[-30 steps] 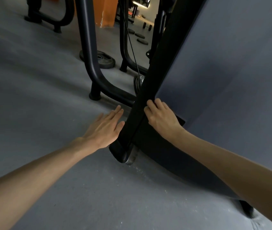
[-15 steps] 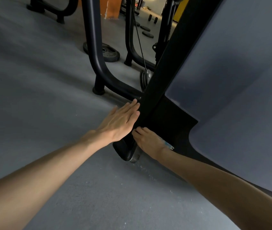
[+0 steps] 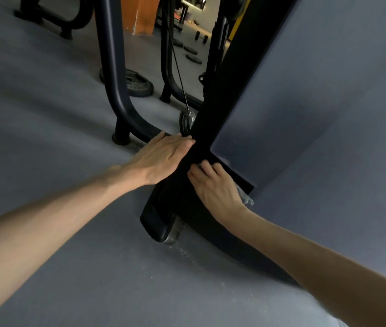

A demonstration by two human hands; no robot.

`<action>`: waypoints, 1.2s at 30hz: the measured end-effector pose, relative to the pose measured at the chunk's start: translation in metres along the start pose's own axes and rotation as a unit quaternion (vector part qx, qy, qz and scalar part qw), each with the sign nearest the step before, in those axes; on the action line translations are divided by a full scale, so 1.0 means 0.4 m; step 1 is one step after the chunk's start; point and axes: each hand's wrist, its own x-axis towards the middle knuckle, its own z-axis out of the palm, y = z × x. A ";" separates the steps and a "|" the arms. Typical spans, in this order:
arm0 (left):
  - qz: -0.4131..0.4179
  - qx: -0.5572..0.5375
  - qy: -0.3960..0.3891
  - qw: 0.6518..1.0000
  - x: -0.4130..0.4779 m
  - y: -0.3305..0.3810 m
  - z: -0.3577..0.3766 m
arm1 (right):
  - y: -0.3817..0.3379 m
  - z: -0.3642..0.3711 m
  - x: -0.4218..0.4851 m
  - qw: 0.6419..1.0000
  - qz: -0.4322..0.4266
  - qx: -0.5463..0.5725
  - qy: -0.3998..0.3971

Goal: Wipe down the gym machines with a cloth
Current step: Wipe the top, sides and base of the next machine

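A black machine upright [image 3: 213, 109] slants down to a black foot [image 3: 161, 220] on the grey floor, with a large grey panel [image 3: 317, 95] on its right side. My left hand [image 3: 161, 159] lies flat against the upright's left face, fingers straight. My right hand [image 3: 215, 187] presses a pale blue-grey cloth [image 3: 246, 198] onto the black base plate just right of the upright; only a corner of the cloth shows beyond the hand's edge.
A curved dark tube frame [image 3: 116, 90] stands on the floor to the left, with a weight plate [image 3: 135, 83] lying behind it. A cable [image 3: 177, 67] runs down to a pulley [image 3: 187, 121]. More plates [image 3: 193, 55] and an orange pillar [image 3: 143, 15] are farther back.
My right hand slid down the upright to its foot, then came back up a little onto the base plate. My left hand moved forward from the floor side onto the upright.
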 end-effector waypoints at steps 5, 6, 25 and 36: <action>0.047 -0.028 0.076 0.996 0.046 0.124 -0.128 | 0.131 -0.088 -0.006 0.997 0.059 -0.016 0.054; 0.051 -0.035 0.082 0.995 0.055 0.148 -0.156 | 0.160 -0.108 -0.005 0.996 0.064 -0.015 0.058; -0.022 -0.175 0.065 0.982 0.221 0.715 -0.815 | 1.025 -0.733 -0.030 0.981 0.104 -0.025 0.163; -0.029 -0.173 0.062 0.983 0.312 0.981 -1.106 | 1.398 -1.033 -0.042 0.977 0.143 -0.005 0.159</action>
